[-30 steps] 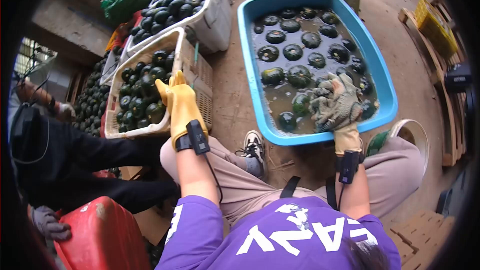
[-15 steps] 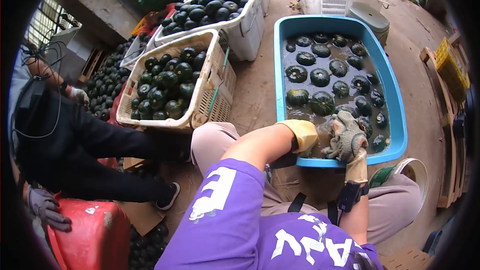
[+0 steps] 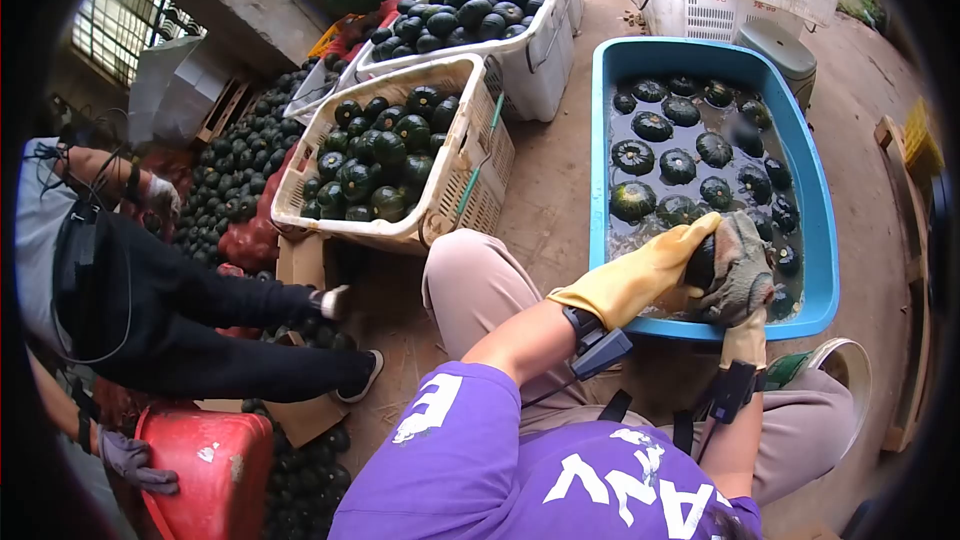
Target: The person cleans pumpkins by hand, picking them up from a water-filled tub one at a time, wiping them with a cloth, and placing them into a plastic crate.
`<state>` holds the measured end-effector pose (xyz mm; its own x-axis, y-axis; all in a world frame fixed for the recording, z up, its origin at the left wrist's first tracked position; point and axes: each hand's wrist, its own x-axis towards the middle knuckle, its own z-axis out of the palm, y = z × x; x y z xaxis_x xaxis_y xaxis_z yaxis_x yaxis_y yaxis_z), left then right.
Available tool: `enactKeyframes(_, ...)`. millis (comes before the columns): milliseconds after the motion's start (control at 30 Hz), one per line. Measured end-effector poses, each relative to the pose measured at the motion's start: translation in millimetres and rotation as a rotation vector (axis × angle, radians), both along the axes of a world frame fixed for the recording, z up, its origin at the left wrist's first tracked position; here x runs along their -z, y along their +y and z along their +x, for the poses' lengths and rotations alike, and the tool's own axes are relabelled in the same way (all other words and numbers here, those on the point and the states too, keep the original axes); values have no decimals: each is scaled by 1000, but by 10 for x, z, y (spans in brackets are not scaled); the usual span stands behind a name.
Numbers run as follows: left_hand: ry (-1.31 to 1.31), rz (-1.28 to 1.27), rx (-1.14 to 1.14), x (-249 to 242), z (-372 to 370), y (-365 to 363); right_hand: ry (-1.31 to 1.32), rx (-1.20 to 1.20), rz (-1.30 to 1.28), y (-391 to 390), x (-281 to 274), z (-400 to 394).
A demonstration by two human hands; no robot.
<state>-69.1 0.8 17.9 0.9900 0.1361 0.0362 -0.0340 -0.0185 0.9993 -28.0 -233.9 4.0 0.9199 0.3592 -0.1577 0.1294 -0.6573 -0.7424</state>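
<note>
Squash held between two gloved hands over the blue tub

Hands meet at the near edge of a blue plastic tub [image 3: 820,240] filled with murky water. The left hand [image 3: 640,275], in a yellow rubber glove, stretches across with its fingers laid along one dark green round squash [image 3: 702,262], touching it from the left. The right hand [image 3: 742,270], in a worn grey fabric glove, is curled around the same squash from the right, so the fruit is gripped between both hands just above the water at the tub's near end. Only a small dark patch of the squash shows between the gloves.

More dark green ribbed squashes [image 3: 655,125] float in the tub beyond the hands, well spread over the water. To the left of the tub stands a cream slatted plastic crate [image 3: 470,175] heaped with squashes, and behind it a white plastic bin [image 3: 540,50] also full of them. A loose pile of squashes [image 3: 235,180] lies on the ground further left.

Black wrist-worn devices [image 3: 600,345] sit on both forearms (a cable runs from the left one). A second person in dark trousers [image 3: 200,330] sits at the left, with a grey-gloved hand [image 3: 135,460] resting by a red plastic container [image 3: 215,475]
</note>
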Motion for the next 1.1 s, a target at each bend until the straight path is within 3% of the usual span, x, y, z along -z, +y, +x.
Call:
enactKeyframes(33,-208,480,-23,-72,-185,-59,-441,-370,57,-118,453,320)
enactKeyframes(67,171,-236,-8,-153,-72,-185,-694,-376,44,90,121,343)
enactKeyframes(100,118,-26,33,-725,-316,-219,-947,-372,16,391,-312,368)
enactKeyframes(167,324,-274,-151,-1038,-267,-391,-1027,-349,36,422,-388,425)
enactKeyframes(200,240,-396,-132,-1028,-236,-387,-1262,-227,225,611,-437,417)
enactKeyframes(233,167,-524,-114,-933,-194,-357,-889,-76,208,661,-449,366)
enactKeyframes(267,141,-403,-160,-710,-92,-255,-602,-217,132,699,-797,272)
enactKeyframes(300,252,-264,-112,-647,-97,-184,-989,-309,238,749,-758,169)
enactKeyframes(333,294,-57,-64,-500,-83,-60,-925,-393,257,714,-712,159)
enactKeyframes(367,395,305,64,-962,-183,-137,-869,-490,290,692,-715,244)
enactKeyframes(400,304,584,182,-993,-203,-130,-765,-557,186,657,-780,316)
enactKeyframes(433,532,688,280,-1369,-201,-175,-637,-623,92,619,-803,323)
enactKeyframes(500,-514,1097,522,-964,-203,339,-575,-544,155,594,-640,301)
enactKeyframes(567,184,-47,130,-1093,-222,91,-650,-449,216,637,-583,337)
enactKeyframes(600,-336,800,138,-847,-188,238,-680,-397,250,660,-543,309)
enactKeyframes(633,-445,942,-6,-657,-278,157,-708,-347,281,676,-509,278)
enactKeyframes(700,232,274,-48,-1163,-341,-190,-768,-249,344,701,-480,277)
enactKeyframes(733,404,611,62,-1268,-332,-197,-600,-519,326,600,-665,344)
enactKeyframes(767,100,939,214,-1181,-385,-81,-674,-534,241,578,-761,262)
enactKeyframes(833,273,552,198,-1241,-303,20,-640,-459,150,705,-563,295)
enactKeyframes(900,163,79,-75,-741,-128,169,-682,-322,-41,765,-754,189)
enactKeyframes(967,175,-292,-235,-258,76,320,-869,-195,381,983,-97,15)
enactKeyframes(1000,232,72,-365,-414,115,163,-873,-187,380,963,-219,55)
enactKeyframes(1033,224,182,-366,-631,88,58,-761,-312,313,897,-502,104)
enactKeyframes(1100,200,112,-221,-885,67,-49,-504,-561,170,726,-866,111)
